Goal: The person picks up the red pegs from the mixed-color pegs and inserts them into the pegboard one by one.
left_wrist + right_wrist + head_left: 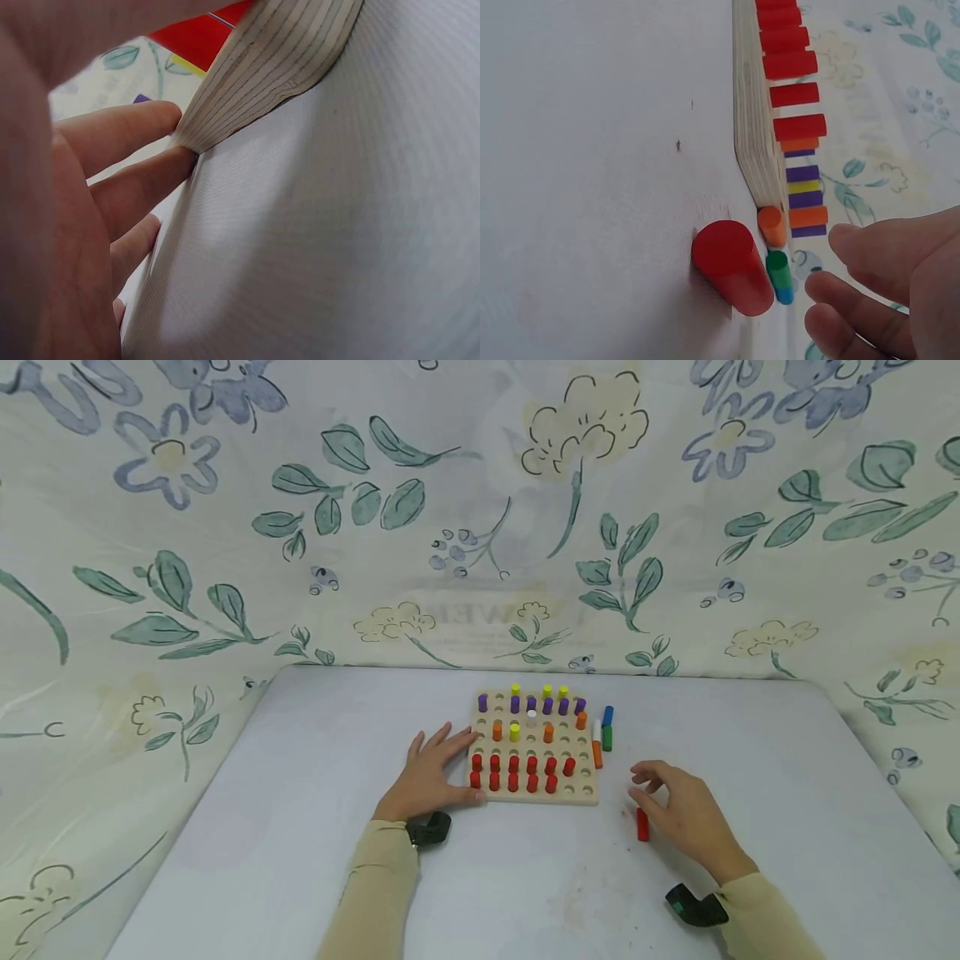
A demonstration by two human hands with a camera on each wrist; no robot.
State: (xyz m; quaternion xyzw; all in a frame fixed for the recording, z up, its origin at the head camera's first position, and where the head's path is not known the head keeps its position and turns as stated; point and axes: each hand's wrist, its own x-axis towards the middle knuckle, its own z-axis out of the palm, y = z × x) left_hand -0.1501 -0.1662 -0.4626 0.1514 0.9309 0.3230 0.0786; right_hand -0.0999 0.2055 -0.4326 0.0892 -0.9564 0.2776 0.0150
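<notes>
A wooden pegboard (536, 799) holds red pegs (532, 782) in its two near rows, a row of purple pegs (547, 706), and scattered yellow, orange and white ones. My left hand (427, 777) touches the board's left side with fairly straight fingers, its thumb by the near left corner. The left wrist view shows the fingertips against the board's layered edge (262, 67). Over the table, right of the board, hovers my right hand (690, 818), fingers loosely bent and nothing between them. A loose red peg (735, 262) lies just below its thumb, apart from it.
Along the board's right side lie a blue peg (608, 716), a green peg (607, 738), a white peg (597, 731) and an orange peg (597, 756). The white table (262, 843) ends at a floral cloth (487, 485) behind.
</notes>
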